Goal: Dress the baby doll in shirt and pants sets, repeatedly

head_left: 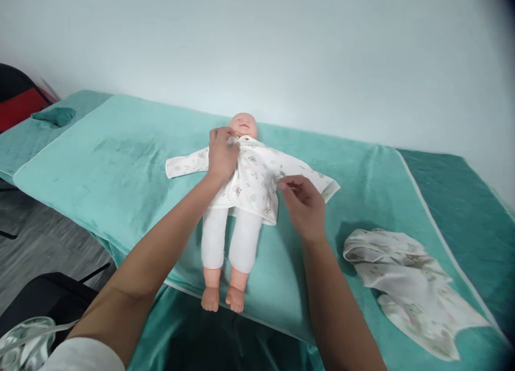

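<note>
A baby doll (244, 126) lies on its back on the bed, head toward the wall and bare feet toward me. It wears white leggings (243, 241) and a white printed baby shirt (255, 172) with both sleeves spread out; no doll hands show at the cuffs. At the neckline, my left hand (222, 155) is closed on the shirt's collar area, its fingertips partly hidden. My right hand (303, 207) pinches with thumb and forefinger at the side of the shirt, below the sleeve on the right.
A crumpled white printed garment (414, 285) lies on the green bed cover (132, 145) at the right. Behind the bed rises a pale wall (257, 49). Black chairs stand at the left, one (52, 301) near my left arm with a clear plastic item (30, 333) beside it.
</note>
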The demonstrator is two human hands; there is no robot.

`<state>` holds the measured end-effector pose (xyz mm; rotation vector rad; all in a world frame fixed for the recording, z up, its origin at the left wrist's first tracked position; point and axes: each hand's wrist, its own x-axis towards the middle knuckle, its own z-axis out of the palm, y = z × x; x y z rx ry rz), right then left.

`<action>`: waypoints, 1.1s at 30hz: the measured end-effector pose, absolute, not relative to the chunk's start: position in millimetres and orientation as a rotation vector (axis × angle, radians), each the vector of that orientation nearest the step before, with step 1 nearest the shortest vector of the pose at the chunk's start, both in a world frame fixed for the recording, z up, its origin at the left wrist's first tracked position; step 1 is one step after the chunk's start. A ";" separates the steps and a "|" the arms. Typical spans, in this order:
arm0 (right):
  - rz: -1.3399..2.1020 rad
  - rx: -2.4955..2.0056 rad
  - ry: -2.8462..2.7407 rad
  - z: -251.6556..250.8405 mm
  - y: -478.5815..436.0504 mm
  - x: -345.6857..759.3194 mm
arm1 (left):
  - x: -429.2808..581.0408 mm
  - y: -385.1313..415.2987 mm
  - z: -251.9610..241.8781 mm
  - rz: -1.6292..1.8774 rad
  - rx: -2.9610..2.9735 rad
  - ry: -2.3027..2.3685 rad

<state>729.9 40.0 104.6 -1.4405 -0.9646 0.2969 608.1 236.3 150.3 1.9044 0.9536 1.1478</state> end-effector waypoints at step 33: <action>-0.167 -2.232 -0.403 48.3 35.5 840.0 | 473.5 243.0 63.9 1.163 1.541 1.350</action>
